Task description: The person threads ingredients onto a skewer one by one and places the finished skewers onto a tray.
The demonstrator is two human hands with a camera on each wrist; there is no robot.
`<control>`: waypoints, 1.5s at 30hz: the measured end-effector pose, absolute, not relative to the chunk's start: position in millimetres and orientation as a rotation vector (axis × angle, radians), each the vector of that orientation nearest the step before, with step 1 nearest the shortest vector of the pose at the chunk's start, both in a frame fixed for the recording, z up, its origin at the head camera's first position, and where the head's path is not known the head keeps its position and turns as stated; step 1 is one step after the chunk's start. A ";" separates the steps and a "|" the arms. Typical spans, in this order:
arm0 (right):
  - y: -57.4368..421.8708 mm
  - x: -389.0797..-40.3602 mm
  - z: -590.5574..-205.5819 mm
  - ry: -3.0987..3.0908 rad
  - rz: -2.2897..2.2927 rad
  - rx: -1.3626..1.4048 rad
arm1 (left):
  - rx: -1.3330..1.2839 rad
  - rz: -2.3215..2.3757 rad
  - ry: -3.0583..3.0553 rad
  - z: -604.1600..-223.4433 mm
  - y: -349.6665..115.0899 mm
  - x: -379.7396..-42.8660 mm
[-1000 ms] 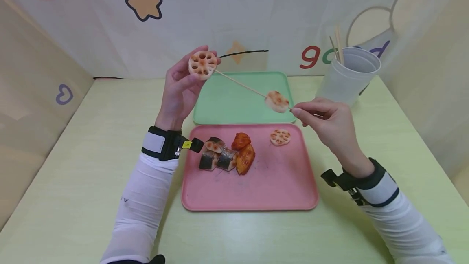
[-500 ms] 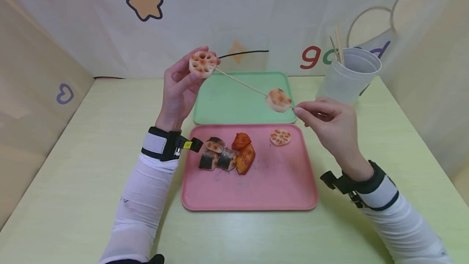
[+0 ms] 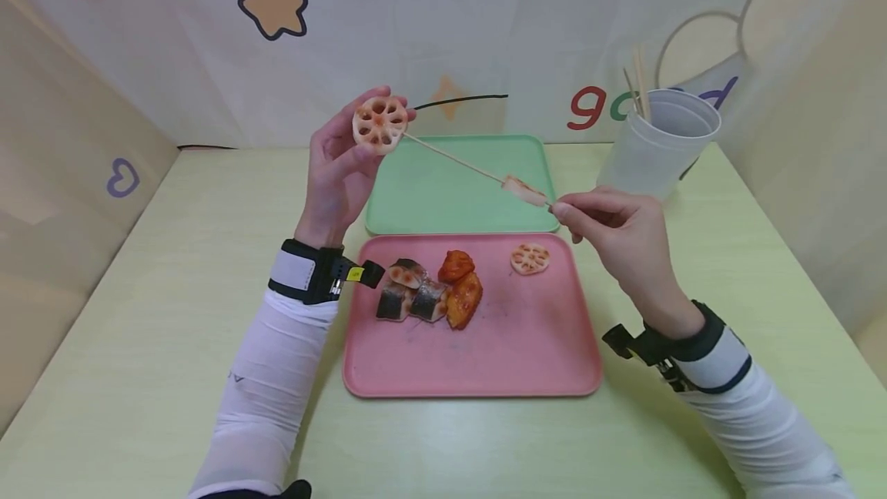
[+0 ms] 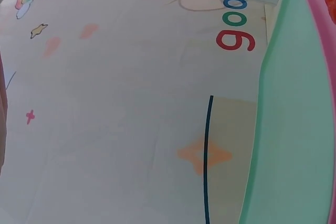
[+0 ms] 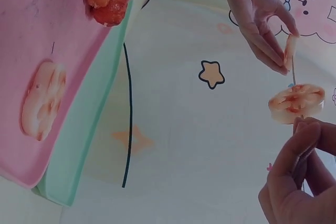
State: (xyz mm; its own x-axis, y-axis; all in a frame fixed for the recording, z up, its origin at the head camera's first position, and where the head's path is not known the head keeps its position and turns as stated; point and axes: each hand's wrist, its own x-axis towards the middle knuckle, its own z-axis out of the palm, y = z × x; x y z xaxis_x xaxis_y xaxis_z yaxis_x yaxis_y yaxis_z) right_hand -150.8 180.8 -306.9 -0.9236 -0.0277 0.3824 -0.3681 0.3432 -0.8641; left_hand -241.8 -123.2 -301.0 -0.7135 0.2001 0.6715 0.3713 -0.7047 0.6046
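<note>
Between the thumb and fingers of my left hand is a round lotus root slice, its holed face toward the head camera. A thin wooden skewer runs from the edge of that slice down to my right hand, which pinches the skewer's other end between thumb and fingertips. Another lotus root slice is threaded on the skewer close to the right fingertips; it appears nearly edge-on in the head view. Both hands are raised over the green tray. In the left wrist view only a sliver of hand shows.
A pink tray lies in front of the green one. On it are a loose lotus root slice, dark-skinned fish pieces and glazed orange-brown pieces. A white cup with several wooden sticks stands at the back right.
The threaded slice near my right fingers has turned from showing its face to nearly edge-on. The slice in my left hand has shifted slightly left. Both hands otherwise stay nearly in place.
</note>
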 end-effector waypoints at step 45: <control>170.1 -141.8 -304.2 -2.058 1.405 0.526 | -0.935 -2.505 -1.364 -306.8 -113.9 -239.3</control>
